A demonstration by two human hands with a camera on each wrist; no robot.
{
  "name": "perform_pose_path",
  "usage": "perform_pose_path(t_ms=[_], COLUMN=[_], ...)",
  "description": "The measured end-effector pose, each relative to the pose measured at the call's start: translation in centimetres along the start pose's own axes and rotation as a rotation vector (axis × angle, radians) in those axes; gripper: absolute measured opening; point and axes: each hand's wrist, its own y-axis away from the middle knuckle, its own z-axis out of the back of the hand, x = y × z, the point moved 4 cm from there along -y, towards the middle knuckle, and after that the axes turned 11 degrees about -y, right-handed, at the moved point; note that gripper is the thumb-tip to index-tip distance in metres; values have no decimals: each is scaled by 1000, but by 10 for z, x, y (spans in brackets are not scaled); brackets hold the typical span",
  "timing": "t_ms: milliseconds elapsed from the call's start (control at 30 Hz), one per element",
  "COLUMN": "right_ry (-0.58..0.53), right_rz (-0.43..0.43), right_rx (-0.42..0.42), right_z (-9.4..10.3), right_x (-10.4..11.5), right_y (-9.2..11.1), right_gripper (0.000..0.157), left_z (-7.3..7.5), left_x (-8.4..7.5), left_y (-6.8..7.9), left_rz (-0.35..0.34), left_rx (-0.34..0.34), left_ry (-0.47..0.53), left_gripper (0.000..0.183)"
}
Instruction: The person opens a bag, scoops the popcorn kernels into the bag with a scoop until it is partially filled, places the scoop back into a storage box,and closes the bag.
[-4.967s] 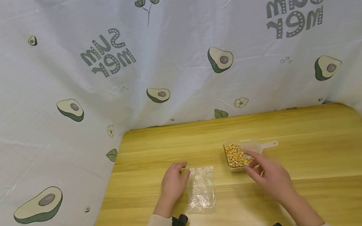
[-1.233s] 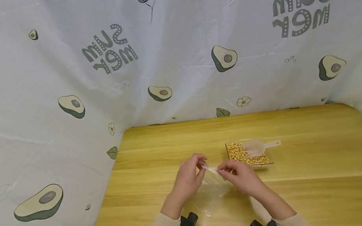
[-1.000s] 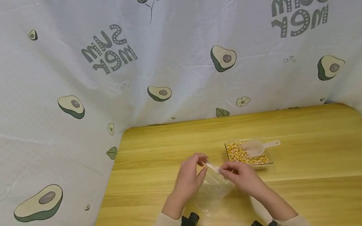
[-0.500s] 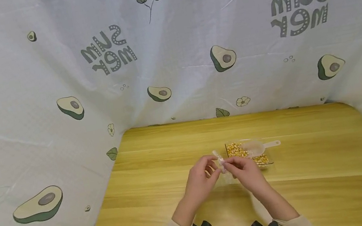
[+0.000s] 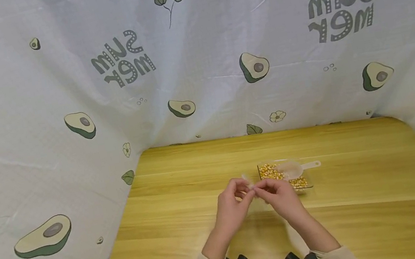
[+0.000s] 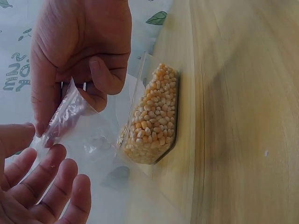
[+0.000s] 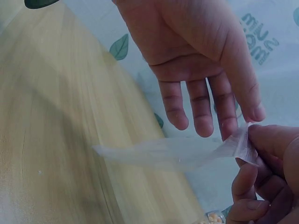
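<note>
Near the middle of the table, my left hand (image 5: 231, 205) and right hand (image 5: 285, 199) meet at the top edge of a clear zip-lock bag (image 6: 100, 144). Each pinches that edge between thumb and index finger, fingertips almost together. In the right wrist view the bag (image 7: 163, 153) hangs thin and flat, with nothing visible inside. The other fingers (image 7: 201, 107) of my left hand are spread loosely; those of my right hand are curled. In the head view the hands hide most of the bag.
Just beyond my right hand stands a clear box (image 5: 311, 186) of corn kernels (image 5: 270, 171). A translucent scoop (image 5: 291, 170) lies in it, its handle pointing right over the rim. A white avocado-print cloth (image 5: 211, 55) hangs behind and beside the wooden table (image 5: 362, 167).
The bag first lay flat on the table; both hands have since lifted it by its top edge. My left hand has moved right, bringing the fingertips of both hands together. Box and scoop stay put.
</note>
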Motion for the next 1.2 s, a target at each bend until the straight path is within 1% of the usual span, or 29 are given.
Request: perform_pose_path(t_ms=[167, 333, 433, 533, 767, 867, 933, 1033, 1133, 1200], right_ry=[0, -6, -6, -16, -82, -89, -91, -98, -117, -127], right_rz=[-9, -26, -31, -34, -52, -43, -22, 10, 22, 26], right_rx=[10, 21, 20, 22, 29, 29, 31, 43, 53, 59], right_z=[-2, -6, -7, -7, -6, -6, -6, -7, -8, -8], right_x=[-1, -3, -4, -4, -5, -5, -4, -2, -3, -4], right_y=[-1, -3, -3, -2, 0, 1, 2, 2, 2, 1], right_gripper=[13, 10, 10, 12, 14, 14, 15, 18, 18, 17], left_z=[0, 1, 1, 0, 0, -1, -2, 0, 1, 1], left_x=[-1, -3, -3, -3, 2, 3, 2, 2, 2, 2], left_y=[-1, -1, 0, 0, -1, 0, 1, 3, 4, 5], left_rz=[36, 72, 89, 89, 107, 114, 114, 116, 123, 122], left_rx=[-33, -50, -50, -42, -35, -22, -21, -46, -71, -71], left_ry=[-9, 31, 64, 90, 155, 182, 180, 146, 119, 124], left_gripper=[19, 18, 17, 16, 12, 12, 13, 14, 17, 20])
